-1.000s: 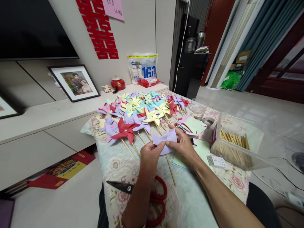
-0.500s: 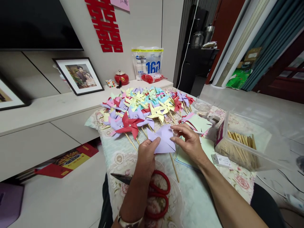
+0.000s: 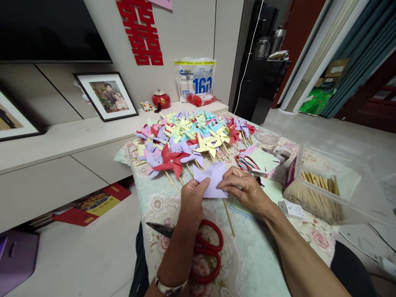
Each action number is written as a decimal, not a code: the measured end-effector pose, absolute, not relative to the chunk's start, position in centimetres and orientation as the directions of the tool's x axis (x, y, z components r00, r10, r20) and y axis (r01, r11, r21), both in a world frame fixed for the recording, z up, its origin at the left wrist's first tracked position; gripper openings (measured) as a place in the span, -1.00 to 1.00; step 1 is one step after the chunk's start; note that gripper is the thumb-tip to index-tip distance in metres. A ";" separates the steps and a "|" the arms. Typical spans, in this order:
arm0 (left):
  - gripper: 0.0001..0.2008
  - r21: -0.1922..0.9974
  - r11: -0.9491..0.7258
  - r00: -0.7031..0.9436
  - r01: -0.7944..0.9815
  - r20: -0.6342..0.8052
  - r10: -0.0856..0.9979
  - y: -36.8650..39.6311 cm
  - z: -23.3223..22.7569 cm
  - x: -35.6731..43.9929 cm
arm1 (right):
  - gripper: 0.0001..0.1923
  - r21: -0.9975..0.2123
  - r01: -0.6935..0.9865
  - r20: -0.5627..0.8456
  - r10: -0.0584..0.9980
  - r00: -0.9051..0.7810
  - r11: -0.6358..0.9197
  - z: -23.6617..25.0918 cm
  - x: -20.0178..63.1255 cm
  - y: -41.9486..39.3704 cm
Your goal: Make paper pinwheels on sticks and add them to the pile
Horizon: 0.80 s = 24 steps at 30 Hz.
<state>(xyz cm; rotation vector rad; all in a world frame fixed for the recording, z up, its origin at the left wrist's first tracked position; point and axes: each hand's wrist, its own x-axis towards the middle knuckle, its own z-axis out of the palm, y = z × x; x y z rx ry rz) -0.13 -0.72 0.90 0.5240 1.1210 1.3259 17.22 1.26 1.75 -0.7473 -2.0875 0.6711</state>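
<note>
Two hands on one lilac paper square (image 3: pixel 213 179), held just above the flowered cloth (image 3: pixel 253 255); left hand (image 3: pixel 192 198) pinches its near-left edge, thumb on top; right hand (image 3: pixel 246 187) pinches the right side, fingers curled over a folded corner; hands close together, paper between them; paper cut in from the corners, flaps partly lifted. Wooden stick (image 3: pixel 229 218) lies on the cloth just under the paper. Red scissors (image 3: pixel 204 247) near the left wrist. Finished pinwheels (image 3: pixel 188 140) piled beyond; stack of cut paper (image 3: pixel 258 161) to the right; clear box of sticks (image 3: pixel 321 189) further right.
</note>
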 end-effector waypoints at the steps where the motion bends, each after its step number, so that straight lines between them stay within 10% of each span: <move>1: -0.87 0.838 0.231 -0.136 -0.494 -0.338 0.931 -0.7 0.8 -0.1 | -0.81 -0.674 0.276 0.501 0.699 -0.510 0.685 1.8 17.3 1.3; 24: -0.78 0.917 0.141 -0.217 -0.373 -0.234 0.948 -0.6 0.3 0.3 | -0.85 -0.690 0.418 0.320 0.767 -0.556 0.591 1.8 16.9 1.1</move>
